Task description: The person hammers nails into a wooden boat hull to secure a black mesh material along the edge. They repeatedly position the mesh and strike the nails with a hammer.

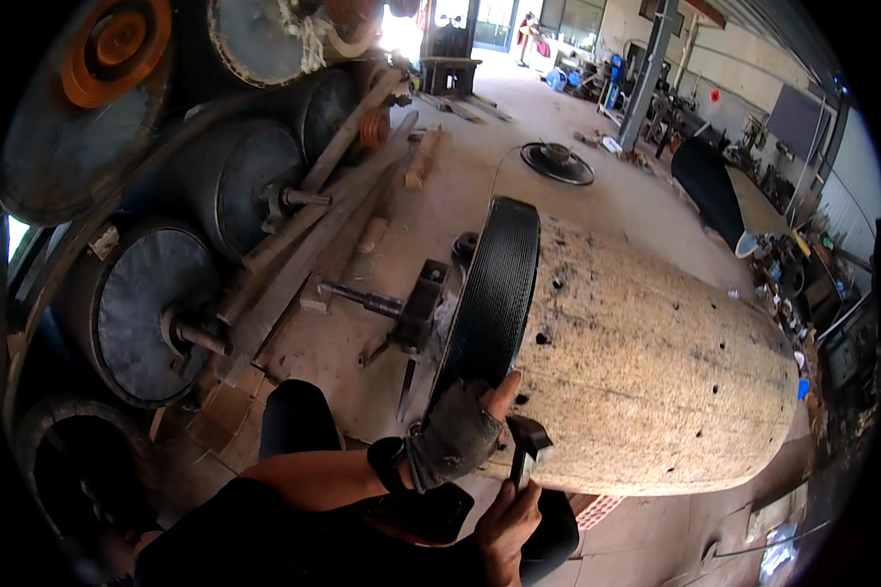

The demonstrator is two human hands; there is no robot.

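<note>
The hammer (529,445) is gripped in the right hand (507,520) at the near left end of the drum (656,362). By the drum's black band (491,289), the left hand's (456,432) grip cannot be told; its bare finger (502,394) should be kept clear of blows.

Well ahead of the left hand (452,432), strong daylight enters at the far end of the room, bleaching the opening (401,34) out to white; the windows (582,20) stand to its right. A dusty, pale floor (636,191) runs from there back toward that hand; to the right of the right hand (511,520) the surface shows reddish-brown tiles (646,548). Farther ahead and rightward rise a grey column (648,78) and a pale wall (739,68), clutter (749,147) heaped along its foot, under a ribbed roof (754,24). Left of the left hand, large dark drums (157,303) are stacked in shade, long timbers (282,298) just beside them.
</note>
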